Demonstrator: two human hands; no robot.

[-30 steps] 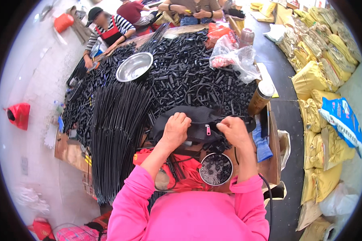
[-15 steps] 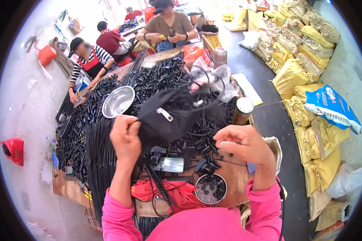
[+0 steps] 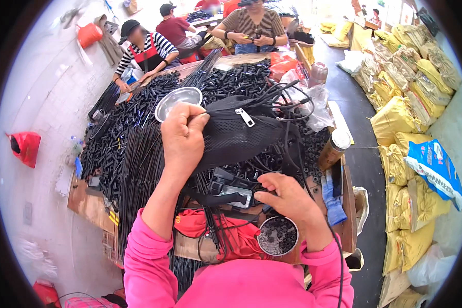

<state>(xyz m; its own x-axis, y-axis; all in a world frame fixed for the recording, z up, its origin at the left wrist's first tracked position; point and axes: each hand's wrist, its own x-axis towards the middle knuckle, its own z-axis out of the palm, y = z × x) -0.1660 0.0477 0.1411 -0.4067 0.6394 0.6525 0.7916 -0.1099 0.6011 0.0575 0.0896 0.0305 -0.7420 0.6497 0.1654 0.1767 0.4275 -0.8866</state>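
My left hand (image 3: 182, 136) pinches the edge of a black mesh bag (image 3: 241, 141) and holds it up above the table. A silver zipper pull (image 3: 245, 117) hangs on the bag's face, and thin black cords (image 3: 287, 95) loop from its far right end. Lower and to the right, my right hand (image 3: 290, 200) has its thumb and forefinger apart, with nothing visible between them. Beside its thumb lie a black strap (image 3: 218, 198) and a clear, shiny rectangular piece (image 3: 241, 193). The right hand's other fingers are partly hidden.
Heaps of black parts (image 3: 123, 123) cover the wooden table, with a metal bowl (image 3: 177, 100) among them. Near me are a round container of small parts (image 3: 277, 236) and red cloth (image 3: 241, 241). A brown tumbler (image 3: 335, 149) stands right. Yellow sacks (image 3: 395, 120) line the floor; co-workers sit opposite.
My view has shifted, so the table appears further right. The bag is spread flatter and its zipper shows. My right hand has lowered toward the strap and clear piece.
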